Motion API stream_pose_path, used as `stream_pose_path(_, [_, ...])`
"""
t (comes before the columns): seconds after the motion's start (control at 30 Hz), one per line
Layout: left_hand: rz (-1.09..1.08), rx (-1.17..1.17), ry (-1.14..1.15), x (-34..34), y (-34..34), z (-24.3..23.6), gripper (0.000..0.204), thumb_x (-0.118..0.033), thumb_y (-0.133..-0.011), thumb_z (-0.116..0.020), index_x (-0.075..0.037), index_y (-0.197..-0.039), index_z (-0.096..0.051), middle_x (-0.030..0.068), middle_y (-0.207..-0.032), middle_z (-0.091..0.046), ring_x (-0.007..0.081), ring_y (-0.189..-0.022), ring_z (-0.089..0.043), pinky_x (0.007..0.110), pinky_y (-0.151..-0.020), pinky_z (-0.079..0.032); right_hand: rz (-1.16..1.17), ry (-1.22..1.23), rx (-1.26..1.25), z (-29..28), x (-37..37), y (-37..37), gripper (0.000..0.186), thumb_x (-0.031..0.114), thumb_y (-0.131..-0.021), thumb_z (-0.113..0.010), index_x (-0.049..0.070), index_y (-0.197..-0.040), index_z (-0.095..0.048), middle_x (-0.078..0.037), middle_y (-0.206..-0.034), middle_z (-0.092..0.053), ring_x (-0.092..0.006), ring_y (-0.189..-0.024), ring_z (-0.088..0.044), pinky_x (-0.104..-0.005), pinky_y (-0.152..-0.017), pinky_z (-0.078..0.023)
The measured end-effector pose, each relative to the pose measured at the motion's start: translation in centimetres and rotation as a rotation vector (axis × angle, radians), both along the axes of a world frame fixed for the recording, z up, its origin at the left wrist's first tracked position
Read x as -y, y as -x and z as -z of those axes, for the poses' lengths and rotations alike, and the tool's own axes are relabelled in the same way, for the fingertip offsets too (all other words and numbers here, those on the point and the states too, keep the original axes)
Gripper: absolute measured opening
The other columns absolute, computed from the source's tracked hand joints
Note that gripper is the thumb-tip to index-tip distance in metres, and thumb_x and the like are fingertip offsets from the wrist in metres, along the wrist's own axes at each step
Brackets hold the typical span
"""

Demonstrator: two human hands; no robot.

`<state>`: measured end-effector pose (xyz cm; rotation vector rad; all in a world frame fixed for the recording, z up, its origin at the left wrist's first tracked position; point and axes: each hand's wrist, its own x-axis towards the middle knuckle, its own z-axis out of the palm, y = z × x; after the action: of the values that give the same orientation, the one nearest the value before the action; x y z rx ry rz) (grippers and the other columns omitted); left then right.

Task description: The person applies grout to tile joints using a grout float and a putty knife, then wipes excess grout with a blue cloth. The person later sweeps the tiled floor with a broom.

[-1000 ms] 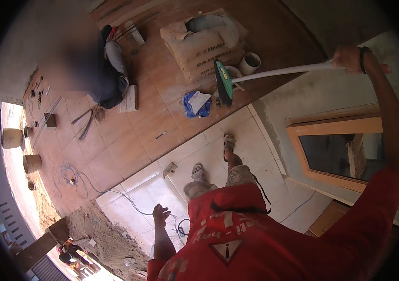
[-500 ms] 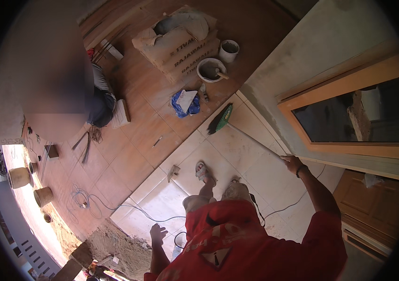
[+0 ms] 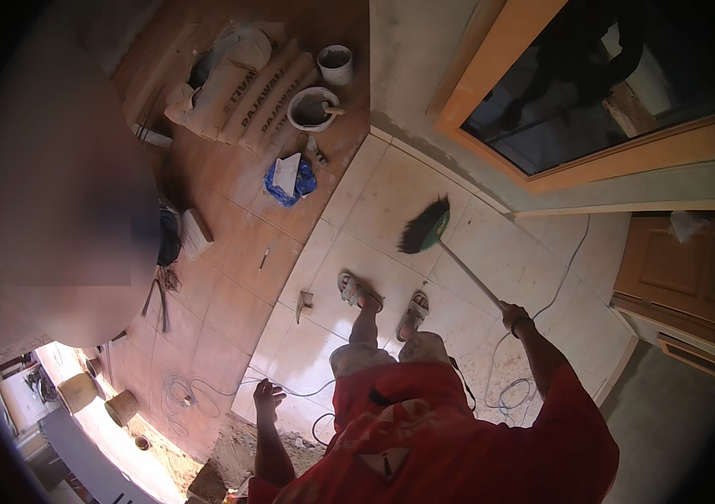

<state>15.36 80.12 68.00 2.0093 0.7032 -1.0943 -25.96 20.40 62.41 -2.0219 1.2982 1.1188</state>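
My right hand (image 3: 517,317) is closed around the upper end of a broom's pale handle (image 3: 473,277). The broom's dark bristles and green head (image 3: 426,227) rest on the cream tiles in front of my feet. At my left side, my left hand (image 3: 268,400) is held out with its fingers loosely apart and nothing in it. Beneath it runs a thin grey cable (image 3: 298,393). A small trowel-like tool (image 3: 303,306) lies on the tiles left of my sandalled feet (image 3: 357,290).
Stacked cement sacks (image 3: 244,92), a mortar bowl (image 3: 312,109), a white bucket (image 3: 335,64) and a blue plastic bag (image 3: 290,180) stand on the orange tiles. Another person, blurred (image 3: 63,202), is at the left. A framed window (image 3: 592,92) and wall border the right; loose cable (image 3: 515,395) lies there.
My view has turned, shifting the surroundings. The broom head has moved away from the orange-tile edge, toward the right. My right foot has come forward, and my left hand has lifted a little.
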Motion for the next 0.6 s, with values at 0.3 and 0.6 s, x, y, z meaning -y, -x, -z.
stream_pose_path(0.3, [0.094, -0.070, 0.068, 3.4, 7.0, 1.4, 0.047, -0.030, -0.097, -0.046, -0.010, -0.138, -0.039, 0.0155, -0.105, -0.064, 0.0265, -0.076, -0.067, 0.042, -0.071, -0.047, -0.058, -0.009, 0.198, -16.1, 1.2, 1.3, 0.042, 0.015, -0.090, -0.047, 0.017, -0.132, -0.053, -0.019, -0.103, -0.067, -0.0345, -0.094, -0.065, -0.0452, -0.084, -0.053])
stream_pose_path(0.6, [0.279, -0.020, -0.019, 6.0, 5.6, -0.5, 0.043, -0.024, -0.099, -0.042, -0.010, -0.139, -0.038, 0.0163, -0.103, -0.065, 0.0263, -0.075, -0.067, 0.038, -0.066, -0.049, 0.182, 0.063, 0.238, 3.8, 6.6, -15.1, 0.043, 0.012, -0.089, -0.043, 0.017, -0.130, -0.055, -0.019, -0.103, -0.067, -0.0321, -0.097, -0.066, -0.0431, -0.086, -0.053])
